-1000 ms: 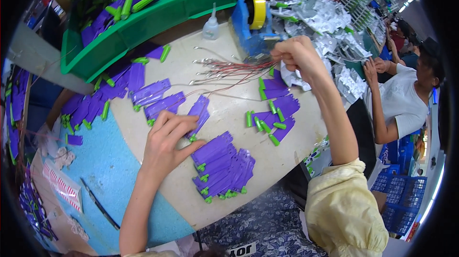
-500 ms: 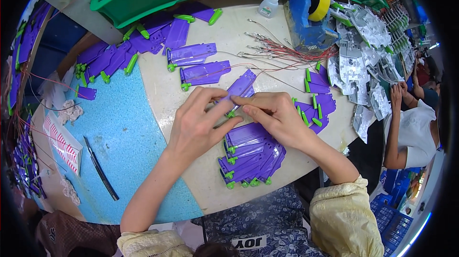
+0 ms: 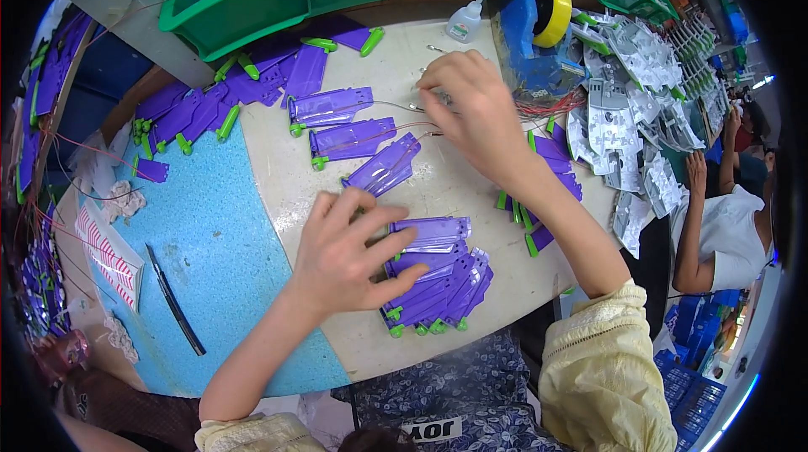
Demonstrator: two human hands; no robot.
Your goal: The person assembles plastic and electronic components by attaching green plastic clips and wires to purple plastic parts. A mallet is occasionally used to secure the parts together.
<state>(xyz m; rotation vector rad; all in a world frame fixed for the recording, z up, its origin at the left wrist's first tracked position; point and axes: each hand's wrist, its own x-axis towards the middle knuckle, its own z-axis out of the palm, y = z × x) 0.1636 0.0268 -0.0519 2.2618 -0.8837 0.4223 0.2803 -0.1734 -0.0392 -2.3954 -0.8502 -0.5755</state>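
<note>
- Three purple parts (image 3: 358, 139) lie apart in a slanting row at upper centre, probably spaced for easy reach; wires run right from the upper two.
- The stack (image 3: 439, 284) overlaps at lower centre, green ends mostly toward the bottom, perhaps saving room.
- Red wires (image 3: 547, 105) lie bunched beside the tape dispenser (image 3: 515, 27), upper right, likely keeping them together.
- Left hand (image 3: 349, 254): fingers spread, loosely bent over the stack's left side, seemingly holding nothing.
- Right hand (image 3: 475, 111): fingers curled near wire ends; I cannot tell whether they pinch one.
</note>
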